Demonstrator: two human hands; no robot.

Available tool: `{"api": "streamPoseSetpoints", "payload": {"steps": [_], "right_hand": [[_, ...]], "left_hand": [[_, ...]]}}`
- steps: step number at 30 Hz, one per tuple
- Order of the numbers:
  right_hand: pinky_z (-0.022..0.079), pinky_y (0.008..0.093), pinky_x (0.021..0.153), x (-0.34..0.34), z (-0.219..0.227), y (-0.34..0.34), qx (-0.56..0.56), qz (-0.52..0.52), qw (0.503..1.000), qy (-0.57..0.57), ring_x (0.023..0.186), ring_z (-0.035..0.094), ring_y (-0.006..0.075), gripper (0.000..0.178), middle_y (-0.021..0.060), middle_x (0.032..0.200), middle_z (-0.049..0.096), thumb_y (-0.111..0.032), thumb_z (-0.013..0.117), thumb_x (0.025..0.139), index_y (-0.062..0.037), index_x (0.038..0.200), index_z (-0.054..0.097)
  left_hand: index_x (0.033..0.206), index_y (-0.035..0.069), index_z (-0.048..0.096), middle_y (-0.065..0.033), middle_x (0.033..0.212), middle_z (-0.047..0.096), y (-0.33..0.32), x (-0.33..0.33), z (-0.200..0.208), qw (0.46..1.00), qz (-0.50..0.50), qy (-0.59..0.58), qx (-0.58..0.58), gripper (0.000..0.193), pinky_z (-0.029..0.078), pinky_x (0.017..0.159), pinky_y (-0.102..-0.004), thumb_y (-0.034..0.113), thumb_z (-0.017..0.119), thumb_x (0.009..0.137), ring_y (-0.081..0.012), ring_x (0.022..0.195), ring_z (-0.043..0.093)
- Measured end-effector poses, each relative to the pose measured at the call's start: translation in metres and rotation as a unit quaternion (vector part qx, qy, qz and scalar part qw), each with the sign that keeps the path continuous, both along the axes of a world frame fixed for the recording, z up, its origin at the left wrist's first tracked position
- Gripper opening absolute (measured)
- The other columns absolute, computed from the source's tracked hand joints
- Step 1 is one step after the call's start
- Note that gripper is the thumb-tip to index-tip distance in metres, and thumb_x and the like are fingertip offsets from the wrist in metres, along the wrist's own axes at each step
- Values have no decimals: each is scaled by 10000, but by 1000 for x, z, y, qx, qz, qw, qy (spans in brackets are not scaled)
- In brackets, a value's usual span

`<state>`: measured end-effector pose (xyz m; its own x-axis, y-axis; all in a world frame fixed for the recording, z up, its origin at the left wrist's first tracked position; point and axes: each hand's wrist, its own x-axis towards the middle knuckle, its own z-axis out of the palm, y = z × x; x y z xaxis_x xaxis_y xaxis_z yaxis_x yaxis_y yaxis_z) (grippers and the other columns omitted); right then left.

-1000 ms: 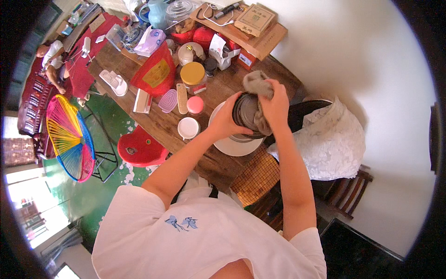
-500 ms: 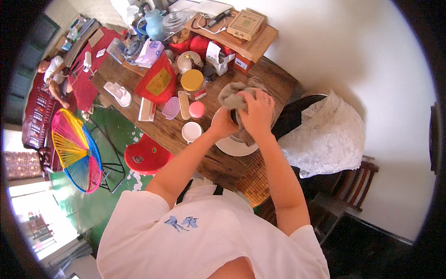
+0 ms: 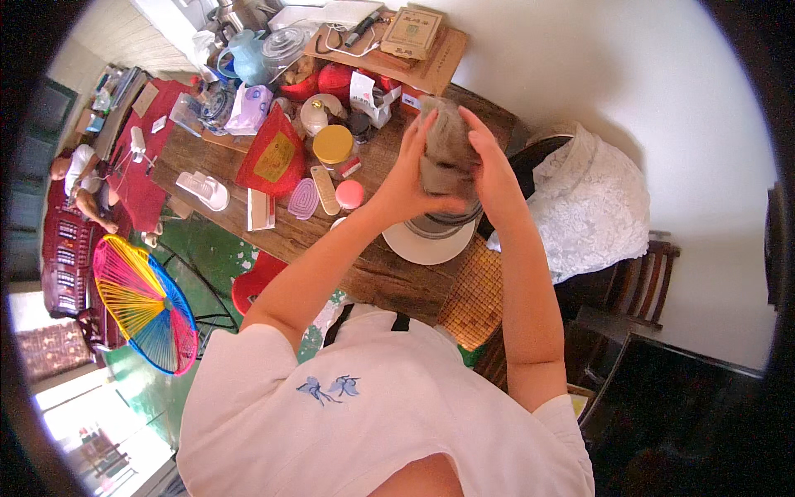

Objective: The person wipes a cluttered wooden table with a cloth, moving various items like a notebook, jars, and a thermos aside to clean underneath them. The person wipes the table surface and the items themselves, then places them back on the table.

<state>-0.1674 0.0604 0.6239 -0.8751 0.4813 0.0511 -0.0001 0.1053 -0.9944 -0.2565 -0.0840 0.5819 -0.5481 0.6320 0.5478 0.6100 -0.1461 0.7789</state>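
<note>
Cloth (image 3: 449,142), crumpled and grey-brown, bunches between hands (image 3: 404,184) over a round vessel (image 3: 440,225).

A grey-brown cloth (image 3: 448,153) is clasped between the left hand (image 3: 406,182) and the right hand (image 3: 499,178), over a dark round vessel (image 3: 439,227). A white plate (image 3: 418,251) is seen beneath, on the wooden counter (image 3: 377,286). A yellow-lidded jar (image 3: 333,146) and a pink round item (image 3: 350,195) are positioned further left.
</note>
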Motion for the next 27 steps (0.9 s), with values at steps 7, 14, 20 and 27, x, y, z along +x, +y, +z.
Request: {"api": "streamPoseSetpoints", "payload": {"steps": [7,14,20,27], "right_hand": [[308,447,1094,37,-67,10,339,-117,932,-50,1309,403,367,521,219,1391,444,-241,576,946,-77,1419,435],[271,505,1080,43,-116,-18,328,-140,929,-95,1289,359,412,576,219,1419,358,-266,566,949,-93,1456,354],[255,498,1091,47,-113,-14,329,-126,928,-118,1314,323,397,586,215,1431,341,-337,535,972,-74,1458,339],[244,516,1097,35,-106,-20,290,-122,939,-136,1332,298,411,611,239,1449,315,-398,510,983,-65,1461,326]], "left_hand": [[1250,37,503,-145,1195,564,-5,-42,0,988,77,-114,69,544,417,1010,-382,-24,688,742,-298,1146,552],[1225,67,540,-154,1277,526,-9,6,-47,997,34,61,-43,452,405,1018,-436,238,694,835,-369,1223,496],[1276,60,534,-188,1292,529,24,-23,-56,988,-34,-62,-137,470,394,1025,-444,319,639,898,-387,1234,488],[1257,51,552,-229,1223,556,79,-68,-72,972,-47,-159,-166,453,436,966,-436,328,627,907,-409,1144,532]]}}
